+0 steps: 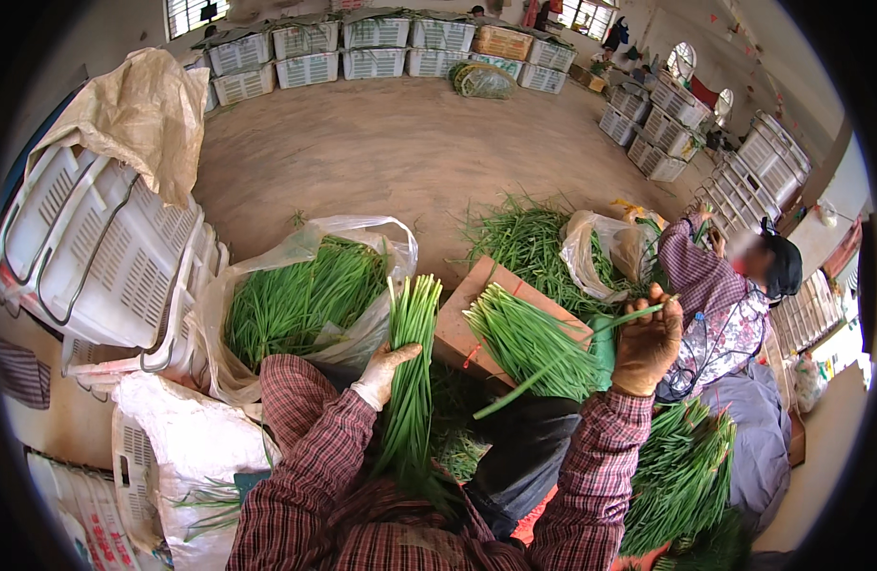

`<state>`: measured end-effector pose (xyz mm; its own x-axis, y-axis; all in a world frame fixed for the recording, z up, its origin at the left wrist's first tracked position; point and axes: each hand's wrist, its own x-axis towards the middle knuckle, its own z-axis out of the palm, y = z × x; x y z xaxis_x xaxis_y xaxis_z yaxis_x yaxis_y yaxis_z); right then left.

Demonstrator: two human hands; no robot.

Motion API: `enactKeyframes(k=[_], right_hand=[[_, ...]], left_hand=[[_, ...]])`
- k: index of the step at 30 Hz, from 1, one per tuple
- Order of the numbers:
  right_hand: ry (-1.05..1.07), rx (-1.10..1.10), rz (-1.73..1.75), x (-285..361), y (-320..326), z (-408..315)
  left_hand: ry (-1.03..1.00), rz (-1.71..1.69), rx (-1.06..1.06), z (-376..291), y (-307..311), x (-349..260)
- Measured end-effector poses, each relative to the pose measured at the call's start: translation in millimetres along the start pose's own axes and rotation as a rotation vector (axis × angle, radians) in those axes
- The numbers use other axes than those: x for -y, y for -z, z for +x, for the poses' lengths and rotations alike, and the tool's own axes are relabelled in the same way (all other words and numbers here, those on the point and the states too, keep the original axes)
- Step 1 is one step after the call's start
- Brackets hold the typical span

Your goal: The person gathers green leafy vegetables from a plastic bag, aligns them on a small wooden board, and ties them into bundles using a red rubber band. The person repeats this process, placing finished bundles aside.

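Observation:
My left hand [383, 375], in a pale glove, grips an upright bunch of long green chives [412, 357], its pale cut ends pointing away from me. Raised to the right, my right hand [647, 346], also in a soiled glove, pinches a few green stalks [552, 372] that slant down to the left. Between the hands, a second pile of chives [527, 342] lies across a brown box-like stand [455, 321], with a red tie [472, 355] at its edge. Left of centre, an open clear plastic bag [360, 225] holds loose greens [306, 300].
Loose greens [517, 232] are heaped beyond the stand. At right sits a co-worker [702, 271], with tied bunches [684, 464] between us. White plastic crates [117, 243] rise at left, beside a white sack [188, 428]. More crates [374, 63] line the far wall.

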<state>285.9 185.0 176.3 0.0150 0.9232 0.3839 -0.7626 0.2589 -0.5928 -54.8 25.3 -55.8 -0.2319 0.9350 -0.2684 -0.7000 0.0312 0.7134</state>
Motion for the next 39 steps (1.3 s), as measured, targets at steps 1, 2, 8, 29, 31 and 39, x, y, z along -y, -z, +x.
enactKeyframes(k=[1,2,8,29,31,39], right_hand=[[0.014,0.069,0.026,2.3,4.8,-0.8],[-0.01,0.087,-0.094,-3.7,9.1,-6.1],[-0.514,0.542,-0.824,-69.0,-4.1,-74.2],[-0.718,0.392,-0.223,-127.5,-59.2,-84.7],[-0.791,0.471,-0.08,-117.5,-52.4,-77.2],[-0.753,0.677,-0.096,-109.5,-72.6,-83.6]], left_hand=[[-0.007,0.0,0.034,-1.6,1.0,-2.0],[-0.015,-0.001,0.068,-2.3,0.1,-2.8],[-0.013,0.012,0.305,-27.1,-47.2,-19.3],[0.092,0.076,0.509,-44.0,-74.5,-27.8],[0.2,0.07,0.616,-42.4,-89.3,-30.1],[0.184,-0.002,0.721,-40.9,-80.5,-17.6]])
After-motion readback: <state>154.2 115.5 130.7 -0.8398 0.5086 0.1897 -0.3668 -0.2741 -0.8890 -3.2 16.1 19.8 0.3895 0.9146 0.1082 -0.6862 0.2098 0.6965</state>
